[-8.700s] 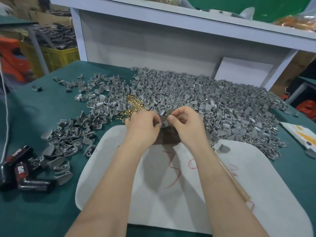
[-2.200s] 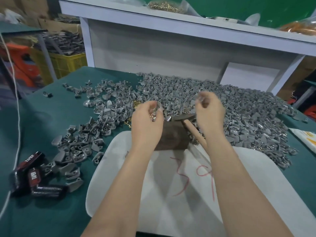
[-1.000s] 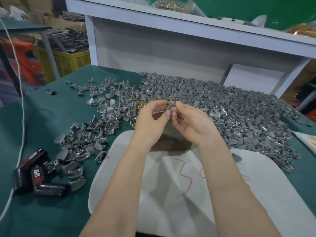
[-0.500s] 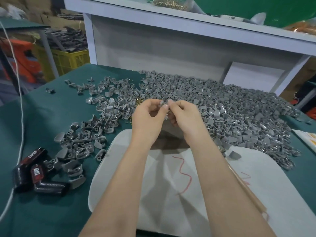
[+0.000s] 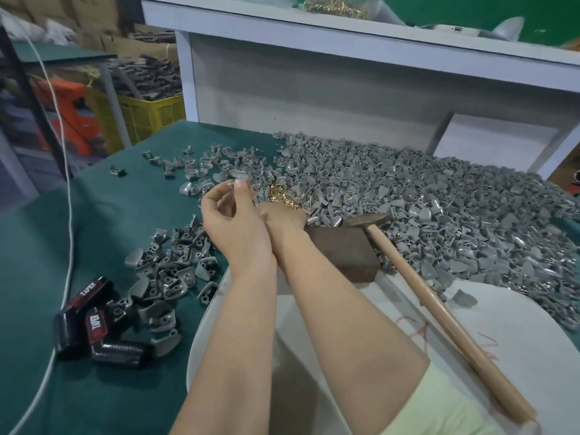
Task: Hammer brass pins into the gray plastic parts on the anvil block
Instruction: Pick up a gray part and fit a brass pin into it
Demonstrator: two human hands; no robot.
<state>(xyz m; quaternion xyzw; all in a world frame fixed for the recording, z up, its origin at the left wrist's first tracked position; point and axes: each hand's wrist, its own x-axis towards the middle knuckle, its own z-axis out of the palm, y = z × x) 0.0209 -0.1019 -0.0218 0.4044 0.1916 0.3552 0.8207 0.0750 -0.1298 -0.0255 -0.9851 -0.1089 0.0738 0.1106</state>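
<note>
My left hand (image 5: 233, 221) is raised over the green table, thumb and fingertips pinched on a small gray plastic part (image 5: 233, 184). My right hand (image 5: 284, 218) reaches behind it to the little heap of brass pins (image 5: 282, 197); its fingers are hidden by the left hand. The brown anvil block (image 5: 342, 249) stands just right of my wrists at the far edge of the white board. The hammer (image 5: 439, 309) lies loose, its head resting on the block's far right corner and its wooden handle running toward me on the right. A large heap of gray parts (image 5: 423, 196) lies behind.
A smaller scatter of gray parts (image 5: 175, 262) lies left of the white board (image 5: 518, 340). Black cans (image 5: 94, 324) and a white cable (image 5: 67, 196) sit at the left. A white shelf (image 5: 345, 36) carrying a bag of brass pins (image 5: 332, 6) stands behind the table.
Half a second ago both hands were pinched together above the block. Now they have shifted left: the left hand lifted with the part, the right hand went behind it to the pins.
</note>
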